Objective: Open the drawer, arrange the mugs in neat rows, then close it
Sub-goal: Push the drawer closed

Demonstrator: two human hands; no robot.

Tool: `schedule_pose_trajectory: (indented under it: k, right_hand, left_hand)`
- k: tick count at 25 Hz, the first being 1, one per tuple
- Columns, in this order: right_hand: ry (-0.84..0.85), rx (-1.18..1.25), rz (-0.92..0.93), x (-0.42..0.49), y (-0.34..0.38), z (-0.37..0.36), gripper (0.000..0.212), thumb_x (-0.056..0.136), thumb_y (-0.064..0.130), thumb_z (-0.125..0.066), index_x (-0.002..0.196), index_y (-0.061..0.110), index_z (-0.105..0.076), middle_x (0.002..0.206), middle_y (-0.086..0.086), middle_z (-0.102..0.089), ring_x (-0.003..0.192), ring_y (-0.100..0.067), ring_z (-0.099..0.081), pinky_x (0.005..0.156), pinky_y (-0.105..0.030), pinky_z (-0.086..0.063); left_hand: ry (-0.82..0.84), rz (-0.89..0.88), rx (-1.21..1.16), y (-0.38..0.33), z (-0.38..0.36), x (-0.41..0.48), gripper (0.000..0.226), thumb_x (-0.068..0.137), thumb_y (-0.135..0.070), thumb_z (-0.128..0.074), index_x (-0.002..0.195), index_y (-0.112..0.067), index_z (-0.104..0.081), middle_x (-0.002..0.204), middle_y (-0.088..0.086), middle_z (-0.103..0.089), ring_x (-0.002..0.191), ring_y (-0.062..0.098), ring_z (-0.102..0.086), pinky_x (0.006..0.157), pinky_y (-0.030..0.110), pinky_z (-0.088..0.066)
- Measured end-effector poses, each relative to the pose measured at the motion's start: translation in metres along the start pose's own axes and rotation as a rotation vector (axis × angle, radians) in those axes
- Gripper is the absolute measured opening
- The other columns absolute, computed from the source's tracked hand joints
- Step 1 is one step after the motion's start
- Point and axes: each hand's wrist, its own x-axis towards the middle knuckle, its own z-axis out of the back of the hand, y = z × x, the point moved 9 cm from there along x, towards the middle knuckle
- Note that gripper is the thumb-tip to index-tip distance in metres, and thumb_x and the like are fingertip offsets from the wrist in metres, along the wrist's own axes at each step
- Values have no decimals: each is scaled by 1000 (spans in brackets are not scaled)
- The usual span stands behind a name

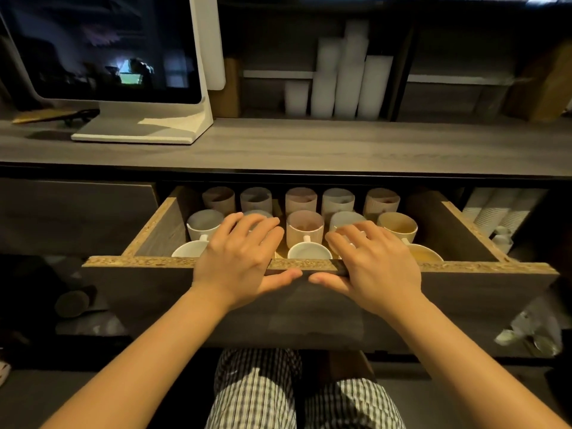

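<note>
The drawer (148, 283) stands pulled partway out from under the tabletop (309, 144), its raw chipboard top edge facing you. Inside, the mugs (305, 226) sit upright in rows running left to right: five along the back, more in the middle row, and a front row half hidden behind the front panel. Several have their handles pointing toward you.

Your left hand (238, 258) lies over the top edge of the front panel, left of centre. Its fingers (247, 224) are stretched out and spread, reaching over a middle-row mug, and its thumb lies flat along the panel's outer face. Whether the fingertips touch that mug cannot be told.

Your right hand (377, 264) mirrors it just right of centre, fingers (356, 233) extended and loosely spread above another mug, thumb on the panel's face. The two thumb tips nearly meet. Neither hand is closed round anything. One pinkish mug stands in the gap between your hands.

On the tabletop, a white-framed monitor (102, 48) stands at the left, and stacks of white cups (346, 82) sit at the back. Your checked trousers (257, 394) show below.
</note>
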Motion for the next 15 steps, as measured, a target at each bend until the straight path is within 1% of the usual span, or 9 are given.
schedule_pose_trajectory:
  k: [2, 4, 8, 10, 12, 15]
  right_hand:
    - [-14, -4, -5, 11, -6, -8, 71, 82, 72, -30, 101, 14, -65, 97, -6, -71, 87, -27, -66, 68, -35, -53]
    - [-7, -9, -19, 23, -14, -19, 74, 82, 73, -27, 105, 14, -65, 101, -7, -70, 92, -28, -65, 74, -38, -52]
    - [30, -45, -42, 49, -32, -46, 83, 81, 76, -23, 122, 13, -59, 122, -10, -64, 115, -33, -57, 96, -45, -45]
    - [52, -59, -62, 61, -40, -59, 87, 81, 77, -21, 129, 13, -54, 132, -12, -58, 125, -34, -51, 103, -49, -39]
    - [68, -68, -79, 73, -48, -70, 91, 80, 78, -19, 134, 12, -49, 137, -12, -54, 130, -34, -46, 106, -51, -35]
    - [87, -62, -99, 91, -60, -86, 93, 79, 79, -19, 138, 12, -44, 139, -11, -52, 130, -33, -46, 106, -52, -35]
  left_hand:
    - [-1, -6, 12, 6, -11, 8, 77, 85, -68, -28, 109, -6, -66, 113, 11, -68, 105, 29, -64, 93, 44, -48]
    - [28, 3, 8, 14, -25, 18, 79, 79, -70, -36, 116, -6, -63, 119, 11, -66, 110, 28, -62, 96, 47, -45]
    - [90, 32, 3, 30, -55, 40, 87, 75, -73, -39, 127, -5, -55, 129, 10, -61, 118, 27, -57, 100, 49, -41]
    - [120, 40, 1, 38, -69, 50, 90, 74, -74, -37, 129, -5, -53, 132, 10, -58, 122, 28, -54, 102, 49, -39]
    - [144, 51, 6, 45, -82, 61, 92, 74, -76, -35, 131, -5, -50, 135, 11, -56, 125, 28, -51, 104, 49, -37]
    - [174, 67, 6, 57, -101, 76, 96, 73, -78, -33, 133, -5, -48, 136, 11, -54, 128, 30, -48, 104, 51, -36]
